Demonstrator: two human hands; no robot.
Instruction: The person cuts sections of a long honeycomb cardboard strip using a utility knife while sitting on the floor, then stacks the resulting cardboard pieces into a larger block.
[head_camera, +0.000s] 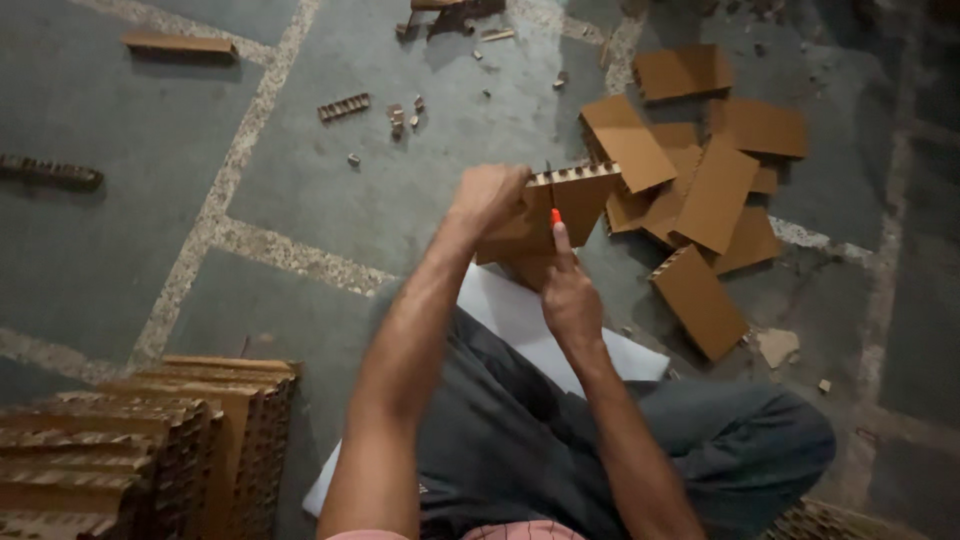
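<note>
**Cardboard block under the knife, held over the floor**

The person is sitting on a white flat sheet (520, 325) laid on the grey stone floor (330, 190), legs in dark trousers (520, 440). The left hand (488, 195) is clamping its fingers closed around the upper left edge of a brown honeycomb cardboard block (565, 205), which is being held up in front of the knees, above the floor and just beside the heap of cut pieces. The right hand (568, 295) is gripping, fingers wrapped shut, a thin knife with an orange handle (554, 212); the forefinger is lying along it and the blade is pointing up against the block's face.

To the right, a pile of brown flat cardboard offcuts (715, 190) is lying scattered and overlapping on the floor. At lower left, a stack of uncut brown honeycomb cardboard slabs (160, 440) is resting near the person's left side. Small cardboard scraps (345, 106) are lying well apart, further out.
</note>
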